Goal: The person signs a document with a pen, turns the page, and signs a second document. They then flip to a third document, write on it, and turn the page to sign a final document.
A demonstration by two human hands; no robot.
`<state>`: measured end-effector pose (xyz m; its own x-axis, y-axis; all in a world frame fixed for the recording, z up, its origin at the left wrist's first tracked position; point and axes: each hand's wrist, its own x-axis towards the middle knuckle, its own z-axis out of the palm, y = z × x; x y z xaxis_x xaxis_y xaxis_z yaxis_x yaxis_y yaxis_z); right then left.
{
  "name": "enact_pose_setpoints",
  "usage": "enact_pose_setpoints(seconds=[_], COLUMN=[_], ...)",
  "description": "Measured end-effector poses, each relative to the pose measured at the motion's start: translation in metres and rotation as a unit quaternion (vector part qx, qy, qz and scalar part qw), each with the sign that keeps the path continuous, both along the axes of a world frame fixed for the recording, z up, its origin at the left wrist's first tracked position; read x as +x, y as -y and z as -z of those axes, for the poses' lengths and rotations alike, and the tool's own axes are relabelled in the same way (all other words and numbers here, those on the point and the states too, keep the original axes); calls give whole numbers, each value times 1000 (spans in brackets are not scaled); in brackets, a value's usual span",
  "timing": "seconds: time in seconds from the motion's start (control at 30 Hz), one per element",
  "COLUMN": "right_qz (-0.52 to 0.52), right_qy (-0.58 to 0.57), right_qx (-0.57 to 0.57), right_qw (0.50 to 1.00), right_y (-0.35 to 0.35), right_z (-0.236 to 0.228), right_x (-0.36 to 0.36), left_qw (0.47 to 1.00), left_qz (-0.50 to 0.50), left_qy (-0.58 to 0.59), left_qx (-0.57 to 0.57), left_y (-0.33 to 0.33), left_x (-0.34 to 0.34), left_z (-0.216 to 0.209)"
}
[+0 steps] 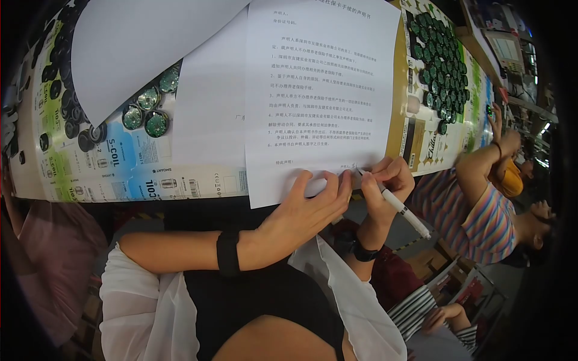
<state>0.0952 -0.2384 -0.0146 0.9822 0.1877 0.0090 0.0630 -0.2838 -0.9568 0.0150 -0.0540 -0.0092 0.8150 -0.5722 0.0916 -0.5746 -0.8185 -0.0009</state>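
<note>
My right hand [385,183] pinches a white pen [404,212], its tip touching the lower right part of a printed sheet of paper [325,78]. A short handwritten mark shows by the tip. Fingers spread, my left hand [307,207] presses on the sheet's lower edge just left of the pen. The sheet lies on the table over another white sheet [211,102]. A dark band circles each of my wrists.
Several round green circuit boards [147,108] and black round parts [72,114] lie at the left, partly under a raised white sheet [144,42]. More green boards [439,66] cover the right of the table. A person in a striped shirt [469,210] works at the right.
</note>
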Motion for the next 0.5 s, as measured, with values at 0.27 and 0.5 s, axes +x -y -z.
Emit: enact_pose_setpoints(seconds=[0.27,0.5], right_qz=[11,15], right_qy=[-3,-6], right_qx=[6,4], right_qw=[1000,1000], right_y=[0,-3], right_z=[-1,-1], right_x=[1,2], left_qw=[1000,1000], left_qz=[-6,-7], left_qy=[-4,2], left_qx=[-9,-8], left_y=[2,2], left_x=[1,2], left_z=[0,-1])
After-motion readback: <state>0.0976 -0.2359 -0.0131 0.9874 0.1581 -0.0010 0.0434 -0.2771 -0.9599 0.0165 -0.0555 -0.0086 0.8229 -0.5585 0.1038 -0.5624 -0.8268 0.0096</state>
